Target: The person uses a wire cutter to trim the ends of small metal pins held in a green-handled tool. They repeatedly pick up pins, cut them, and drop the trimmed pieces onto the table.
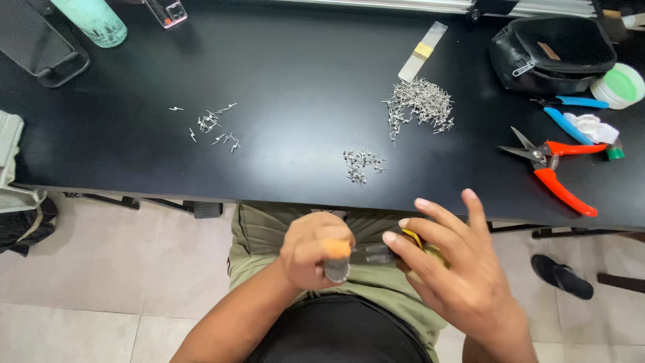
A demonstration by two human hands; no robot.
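The left hand (316,252) is curled tight around a tool with an orange handle (336,249). The tool has a dark metal end with ridges at the bottom. The tool sits low, over the person's lap, just below the edge of the tabletop (282,81). The right hand (457,269) has its fingers spread wide and touches the dark metal part of the tool. Something yellow (415,239) peeks out under that hand, but I cannot tell what it is.

The tabletop is black, smooth and a bit shiny. A big pile of small shiny metal pins (420,104) lies on it. A smaller pile of pins (361,165) lies nearer the person, and some scattered pins (215,124) lie far to the left.

On the right lie snips with orange handles (557,168) and a spring, and a tool with blue handles (568,114). A black zip pouch (551,50) is soft and round. Beside it is a round white tub with a green lid (621,84). A pale green bottle (91,20) stands in the far left corner. A flat strip with a yellow patch (423,50) lies near the big pile.
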